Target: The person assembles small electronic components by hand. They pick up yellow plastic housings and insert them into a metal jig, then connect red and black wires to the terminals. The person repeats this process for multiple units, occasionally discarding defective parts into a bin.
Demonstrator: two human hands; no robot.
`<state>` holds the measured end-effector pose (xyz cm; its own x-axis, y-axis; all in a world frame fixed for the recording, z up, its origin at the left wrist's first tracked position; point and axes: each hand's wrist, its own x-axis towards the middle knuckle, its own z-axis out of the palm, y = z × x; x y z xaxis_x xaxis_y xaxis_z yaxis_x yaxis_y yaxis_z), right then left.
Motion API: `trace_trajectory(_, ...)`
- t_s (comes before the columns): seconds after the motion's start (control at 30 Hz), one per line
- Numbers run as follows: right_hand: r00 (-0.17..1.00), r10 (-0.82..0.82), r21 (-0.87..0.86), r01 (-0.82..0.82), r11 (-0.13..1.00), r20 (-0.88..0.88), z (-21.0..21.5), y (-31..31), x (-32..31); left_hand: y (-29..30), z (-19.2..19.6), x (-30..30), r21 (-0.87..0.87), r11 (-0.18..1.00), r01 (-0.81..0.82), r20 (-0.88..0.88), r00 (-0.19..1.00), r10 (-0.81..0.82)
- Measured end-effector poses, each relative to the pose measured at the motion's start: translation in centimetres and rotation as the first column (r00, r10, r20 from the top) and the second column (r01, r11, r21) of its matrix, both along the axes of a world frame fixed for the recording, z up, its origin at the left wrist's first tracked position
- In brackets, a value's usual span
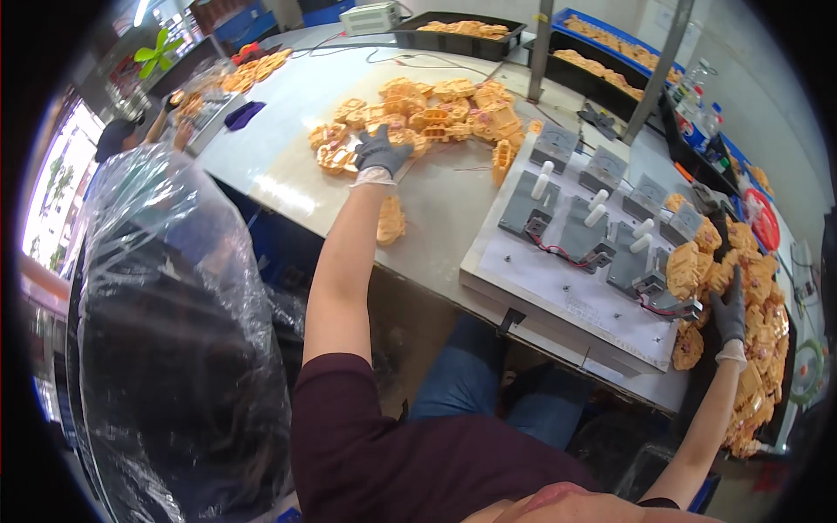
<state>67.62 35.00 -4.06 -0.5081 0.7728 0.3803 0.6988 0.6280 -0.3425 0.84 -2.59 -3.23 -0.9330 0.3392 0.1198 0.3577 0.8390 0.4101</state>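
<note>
My left hand, in a grey glove, reaches into a loose heap of orange plastic housings on the table. Its fingers are spread over the heap's near left edge, and no part shows lifted in them. Off to the right, my gloved right hand is at a second, taller pile of orange housings. Its thumb and fingers go around one orange plastic housing, partly hidden among the others. Between the hands stands a white test fixture with grey blocks, white-handled clamps and dial meters.
A single housing lies near the table's front edge. Metal posts rise behind the fixture. Trays of housings and bottles line the back. Clear plastic sheeting covers something dark at left. Another person works beyond it.
</note>
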Motion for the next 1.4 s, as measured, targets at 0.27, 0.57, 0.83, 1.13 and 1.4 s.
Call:
trace_trajectory(0.27,0.985,-0.058,-0.134,0.080,0.988,0.160,5.1,-6.4,-3.5,1.3,-1.9,-4.4,-0.130,0.991,0.013,-0.025,1.000,-0.017)
trace_trajectory(0.57,0.731,0.037,0.032,-0.021,0.999,-0.681,8.9,-17.6,-10.6,-0.2,4.2,2.4,0.973,0.206,0.100,0.071,0.722,-0.689)
trace_trajectory(0.83,0.435,-0.050,-0.418,-0.818,0.395,-0.899,8.3,-30.4,-23.2,-0.1,5.7,23.4,0.975,0.075,0.208,0.091,-0.070,-0.993)
trace_trajectory(1.13,0.664,0.659,0.286,-0.595,0.752,-0.353,7.0,-30.7,-21.7,-2.2,4.9,32.6,0.916,0.129,-0.381,0.200,0.155,-0.967)
trace_trajectory(1.4,0.671,0.291,-0.120,-0.495,0.861,-0.682,1.0,-27.6,-22.9,5.6,9.3,28.8,0.993,0.089,0.080,0.037,0.501,-0.865)
